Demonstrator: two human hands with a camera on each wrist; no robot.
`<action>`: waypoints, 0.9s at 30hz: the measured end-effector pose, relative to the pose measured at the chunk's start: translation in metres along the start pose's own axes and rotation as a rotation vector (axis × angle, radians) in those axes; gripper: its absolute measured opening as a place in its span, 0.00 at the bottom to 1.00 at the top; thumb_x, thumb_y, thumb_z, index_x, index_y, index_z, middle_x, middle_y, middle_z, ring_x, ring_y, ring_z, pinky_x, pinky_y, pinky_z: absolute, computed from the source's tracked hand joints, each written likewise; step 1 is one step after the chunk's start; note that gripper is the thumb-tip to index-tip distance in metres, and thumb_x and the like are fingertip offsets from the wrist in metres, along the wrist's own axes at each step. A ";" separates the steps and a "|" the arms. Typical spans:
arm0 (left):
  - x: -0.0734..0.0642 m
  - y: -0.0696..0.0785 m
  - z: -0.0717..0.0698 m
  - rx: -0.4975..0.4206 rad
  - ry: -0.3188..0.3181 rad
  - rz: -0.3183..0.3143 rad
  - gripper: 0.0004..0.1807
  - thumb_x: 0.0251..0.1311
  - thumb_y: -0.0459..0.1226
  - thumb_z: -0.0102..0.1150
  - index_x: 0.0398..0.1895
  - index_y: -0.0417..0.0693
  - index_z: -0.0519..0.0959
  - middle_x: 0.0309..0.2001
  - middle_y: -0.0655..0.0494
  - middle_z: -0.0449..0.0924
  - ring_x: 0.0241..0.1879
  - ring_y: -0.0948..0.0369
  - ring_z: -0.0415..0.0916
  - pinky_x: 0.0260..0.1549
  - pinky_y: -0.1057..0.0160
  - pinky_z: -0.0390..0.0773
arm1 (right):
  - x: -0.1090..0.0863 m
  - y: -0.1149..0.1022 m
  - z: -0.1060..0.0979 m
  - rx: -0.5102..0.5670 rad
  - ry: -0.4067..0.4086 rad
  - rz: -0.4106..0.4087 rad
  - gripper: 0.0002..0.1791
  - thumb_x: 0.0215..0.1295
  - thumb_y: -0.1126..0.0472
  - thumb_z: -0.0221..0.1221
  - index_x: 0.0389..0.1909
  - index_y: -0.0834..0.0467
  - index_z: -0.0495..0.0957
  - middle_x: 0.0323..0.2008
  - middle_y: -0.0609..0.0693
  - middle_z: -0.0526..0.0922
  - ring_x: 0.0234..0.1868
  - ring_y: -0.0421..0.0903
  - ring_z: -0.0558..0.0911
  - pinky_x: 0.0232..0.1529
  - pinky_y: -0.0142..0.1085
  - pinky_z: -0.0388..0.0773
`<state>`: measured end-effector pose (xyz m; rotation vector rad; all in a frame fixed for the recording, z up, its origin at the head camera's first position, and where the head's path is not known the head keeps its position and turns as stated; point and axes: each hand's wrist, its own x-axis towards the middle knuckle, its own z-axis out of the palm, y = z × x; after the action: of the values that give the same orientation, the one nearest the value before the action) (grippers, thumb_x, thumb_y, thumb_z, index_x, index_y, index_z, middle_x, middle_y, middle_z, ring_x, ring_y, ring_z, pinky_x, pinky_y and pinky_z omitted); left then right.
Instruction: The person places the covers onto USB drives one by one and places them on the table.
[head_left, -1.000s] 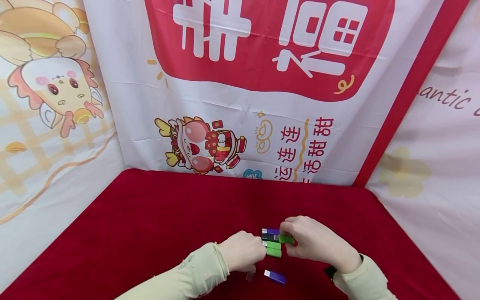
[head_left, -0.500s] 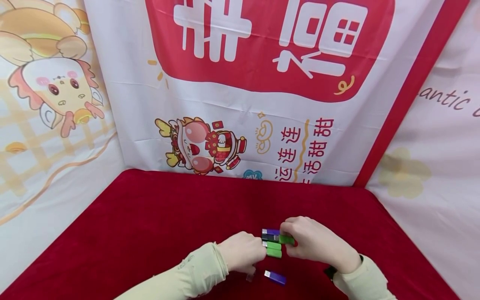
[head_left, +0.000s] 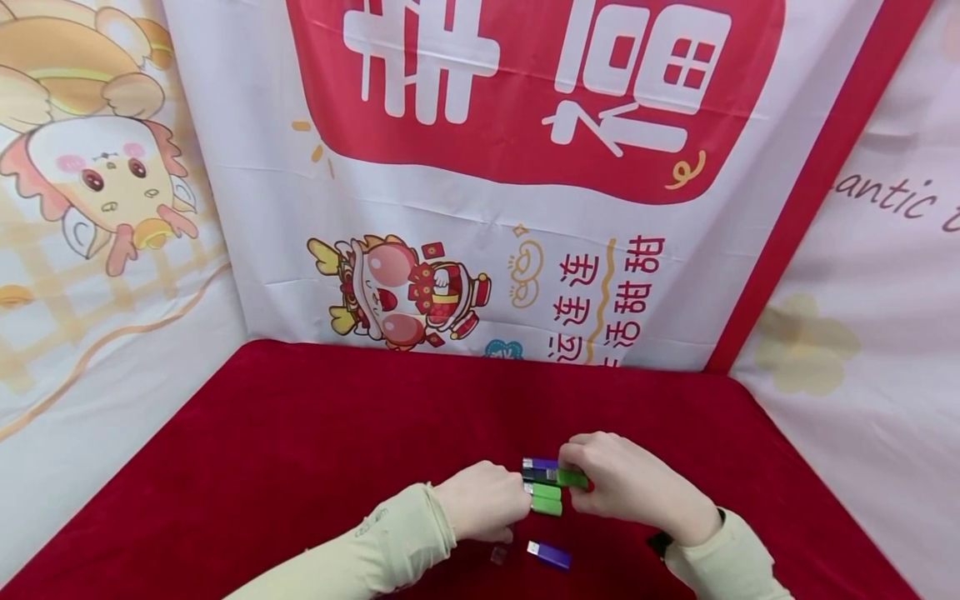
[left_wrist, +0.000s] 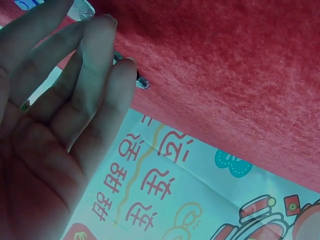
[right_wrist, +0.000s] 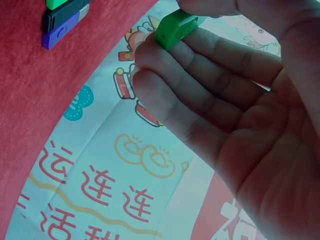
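Note:
My right hand (head_left: pixel 630 483) pinches a green USB flash drive (head_left: pixel 572 478) between thumb and fingers, its metal plug pointing left. In the right wrist view the same green drive (right_wrist: pixel 172 31) sits at the fingertips. Just left of it, side by side on the cloth, lie a purple drive (head_left: pixel 540 463), a black drive (head_left: pixel 534 475) and two green drives (head_left: pixel 546 505). At the left end of this row is my left hand (head_left: pixel 483 500); the left wrist view shows its fingers (left_wrist: pixel 100 55) loosely bent, palm bare, thumb cut off. Whether it touches a drive is hidden.
A single purple USB drive (head_left: pixel 549 555) lies nearer the person than the row. A small clear piece (head_left: pixel 498 554) lies by the left hand. Red cloth (head_left: pixel 360 417) covers the table, with a printed fabric backdrop (head_left: pixel 450 208) behind it.
Both hands stay nearly in place, and the green drive remains in the right hand. The view shifts very slightly.

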<state>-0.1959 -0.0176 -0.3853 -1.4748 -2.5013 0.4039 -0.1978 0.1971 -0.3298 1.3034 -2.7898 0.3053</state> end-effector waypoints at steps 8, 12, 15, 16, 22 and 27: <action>0.002 -0.003 0.004 -0.048 -0.016 -0.020 0.17 0.45 0.48 0.75 0.15 0.61 0.72 0.15 0.69 0.68 0.16 0.68 0.65 0.17 0.68 0.70 | -0.002 0.000 0.001 -0.007 0.013 -0.011 0.13 0.46 0.61 0.74 0.29 0.52 0.78 0.24 0.37 0.74 0.24 0.33 0.70 0.26 0.28 0.74; 0.001 -0.006 0.005 -0.113 -0.002 -0.047 0.19 0.42 0.48 0.74 0.12 0.60 0.70 0.14 0.67 0.67 0.14 0.69 0.62 0.16 0.68 0.69 | -0.003 0.000 0.000 -0.010 0.021 -0.011 0.12 0.47 0.61 0.73 0.28 0.51 0.78 0.24 0.37 0.75 0.24 0.33 0.71 0.26 0.28 0.74; -0.002 -0.010 0.006 -0.180 0.024 -0.055 0.21 0.42 0.46 0.73 0.08 0.59 0.67 0.11 0.68 0.63 0.13 0.70 0.60 0.14 0.69 0.67 | -0.003 0.000 0.000 -0.015 0.023 -0.011 0.12 0.47 0.61 0.73 0.28 0.51 0.78 0.25 0.37 0.75 0.25 0.33 0.71 0.27 0.28 0.74; -0.003 -0.011 0.006 -0.206 0.032 -0.054 0.22 0.43 0.45 0.72 0.07 0.59 0.66 0.10 0.69 0.62 0.12 0.71 0.59 0.14 0.70 0.65 | -0.003 0.000 0.000 -0.017 0.023 -0.012 0.12 0.47 0.61 0.73 0.28 0.51 0.78 0.25 0.37 0.75 0.25 0.32 0.71 0.27 0.28 0.74; -0.011 -0.022 -0.002 -0.319 0.075 -0.048 0.22 0.52 0.42 0.68 0.06 0.58 0.69 0.12 0.68 0.63 0.15 0.72 0.60 0.14 0.72 0.62 | -0.002 0.000 -0.002 -0.022 0.031 -0.028 0.11 0.48 0.62 0.72 0.28 0.51 0.79 0.25 0.37 0.76 0.26 0.32 0.73 0.28 0.28 0.75; -0.022 -0.029 -0.020 -0.334 0.135 -0.099 0.10 0.54 0.43 0.68 0.18 0.56 0.81 0.22 0.67 0.73 0.23 0.71 0.70 0.22 0.74 0.71 | -0.003 -0.001 -0.002 -0.037 0.066 -0.038 0.11 0.48 0.61 0.73 0.29 0.50 0.79 0.25 0.37 0.76 0.26 0.33 0.73 0.28 0.27 0.75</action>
<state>-0.2024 -0.0476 -0.3575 -1.4228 -2.6089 -0.1344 -0.1955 0.1992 -0.3277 1.3119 -2.7003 0.2880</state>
